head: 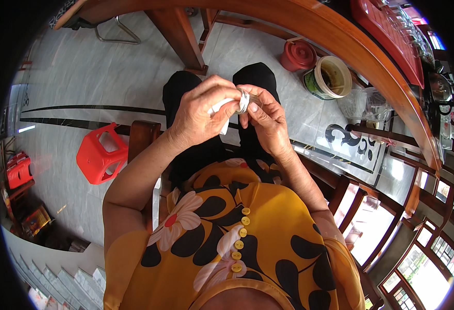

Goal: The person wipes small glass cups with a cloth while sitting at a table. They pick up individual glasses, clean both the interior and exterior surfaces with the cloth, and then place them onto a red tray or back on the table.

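Both hands meet in front of my black-trousered knees. My left hand (196,114) pinches a folded white sheet (218,106), paper or tissue, whose lower end hangs out below the fingers. From between the two hands a small, roundish grey-brown thing (254,101) shows, with a shiny whitish band (244,101) around its left end. My right hand (269,122) grips its right side between thumb and fingers. The fingers cover most of this item, so what it is stays unclear.
Ahead curves a wooden table edge (366,40), bearing a red tray (386,38) with glassware. Below it stand a lidded red bucket (298,56), an open bucket (345,79) and a clear plastic bag (360,102). A red plastic stool (95,155) is left of a wooden armrest (143,135).
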Tool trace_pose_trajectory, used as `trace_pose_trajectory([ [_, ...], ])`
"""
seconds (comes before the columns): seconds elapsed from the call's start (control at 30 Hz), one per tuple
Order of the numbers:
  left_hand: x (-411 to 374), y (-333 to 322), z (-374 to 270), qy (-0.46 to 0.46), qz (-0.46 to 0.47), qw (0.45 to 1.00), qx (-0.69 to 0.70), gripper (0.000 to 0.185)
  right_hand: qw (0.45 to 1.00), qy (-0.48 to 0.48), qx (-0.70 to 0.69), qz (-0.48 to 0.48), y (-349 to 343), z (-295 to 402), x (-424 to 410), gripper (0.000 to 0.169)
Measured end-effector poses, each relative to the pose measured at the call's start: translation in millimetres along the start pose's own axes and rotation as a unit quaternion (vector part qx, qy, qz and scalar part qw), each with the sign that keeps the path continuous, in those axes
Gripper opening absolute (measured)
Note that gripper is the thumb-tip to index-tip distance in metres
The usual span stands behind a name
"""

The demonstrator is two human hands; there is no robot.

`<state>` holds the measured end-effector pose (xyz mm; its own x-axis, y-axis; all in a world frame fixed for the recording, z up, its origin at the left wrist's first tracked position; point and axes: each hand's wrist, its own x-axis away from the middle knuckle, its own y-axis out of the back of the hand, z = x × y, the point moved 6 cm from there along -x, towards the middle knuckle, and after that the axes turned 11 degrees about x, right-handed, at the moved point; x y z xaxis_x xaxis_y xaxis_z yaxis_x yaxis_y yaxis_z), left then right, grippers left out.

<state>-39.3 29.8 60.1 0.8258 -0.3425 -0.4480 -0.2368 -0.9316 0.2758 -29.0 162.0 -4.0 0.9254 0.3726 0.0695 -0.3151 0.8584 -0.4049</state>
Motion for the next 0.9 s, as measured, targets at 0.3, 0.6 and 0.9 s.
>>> trace_pose_trajectory([
  [0.3,-3,0,-9,-0.082,0.035,0.994,-0.070,0.032,0.999,0.030,0.031,-0.016,13,20,-3,0.035],
  [0.6,4,7,-6,0.010,-0.062,0.998,0.027,0.019,0.995,0.025,0.100,-0.015,8,18,0,0.031],
  [0.9,6,11,-18,-0.101,-0.107,0.987,-0.059,0.023,0.987,0.011,0.154,0.033,-5,27,1,0.031],
])
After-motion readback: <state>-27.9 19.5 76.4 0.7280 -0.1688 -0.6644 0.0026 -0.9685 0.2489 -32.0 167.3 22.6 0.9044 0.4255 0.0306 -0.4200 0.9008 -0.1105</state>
